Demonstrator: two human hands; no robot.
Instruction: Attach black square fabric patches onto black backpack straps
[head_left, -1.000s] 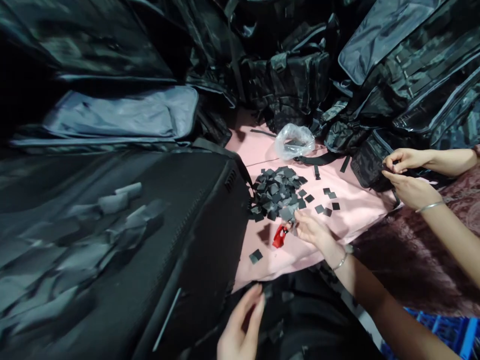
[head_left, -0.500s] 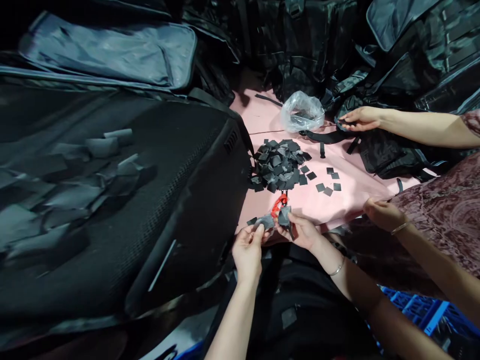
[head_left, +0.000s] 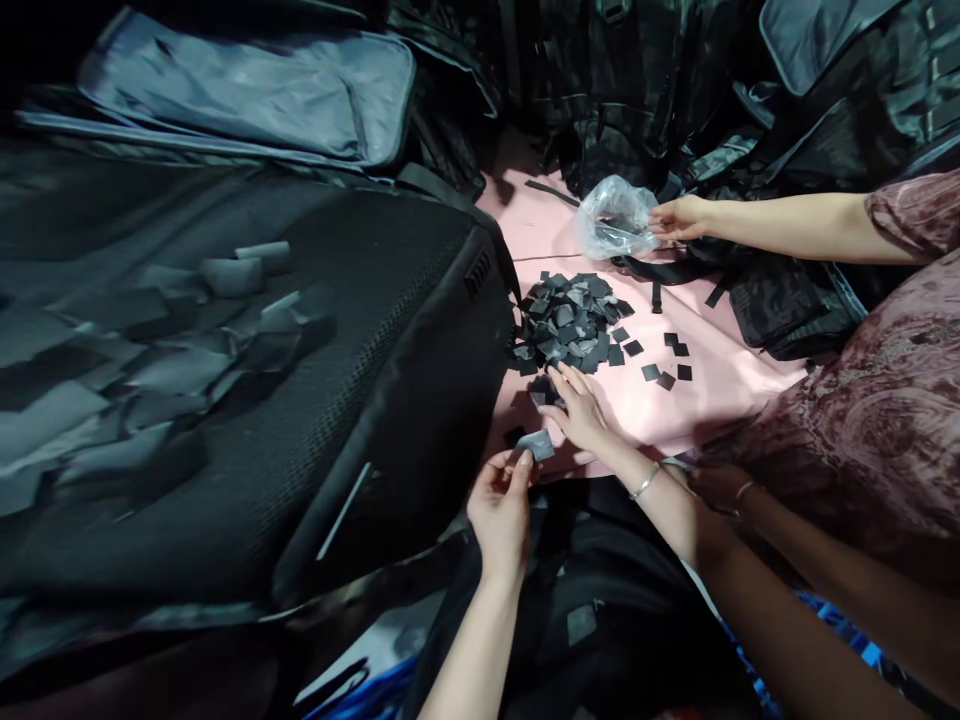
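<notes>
My left hand pinches a small grey square piece of thin material between thumb and fingers, near the edge of the pink surface. My right hand, with a bracelet at the wrist, reaches over the pink cloth with its fingers stretched out and apart. Its fingertips are beside a few dark squares, at the near side of a heap of small black squares. I see nothing held in it, though its underside is hidden.
A big black padded bag fills the left, with grey pieces on top. Several loose squares lie right of the heap. A co-worker's hand is at a clear plastic bag. Camouflage bags stand behind.
My right hand has moved away from my left, up toward the heap, its grey piece and the red item no longer visible. The co-worker's upper hand has moved left to the plastic bag.
</notes>
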